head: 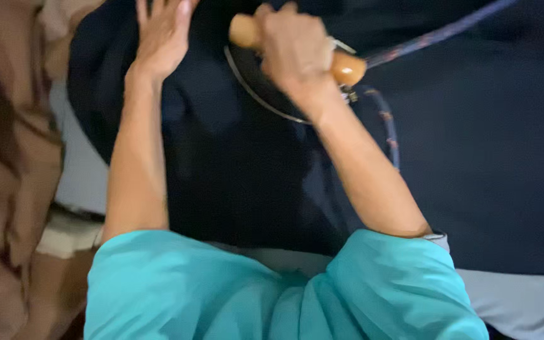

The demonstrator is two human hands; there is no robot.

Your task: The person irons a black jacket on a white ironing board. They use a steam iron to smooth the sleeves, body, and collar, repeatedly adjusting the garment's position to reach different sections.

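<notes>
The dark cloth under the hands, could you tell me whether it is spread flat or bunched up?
Mostly spread out: the dark cloth lies smooth, the left hand flat on it, the right hand gripping the iron's wooden handle.

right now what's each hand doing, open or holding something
Left hand: open, palm flat on the dark fabric.
Right hand: closed around the wooden handle of an iron.
</notes>
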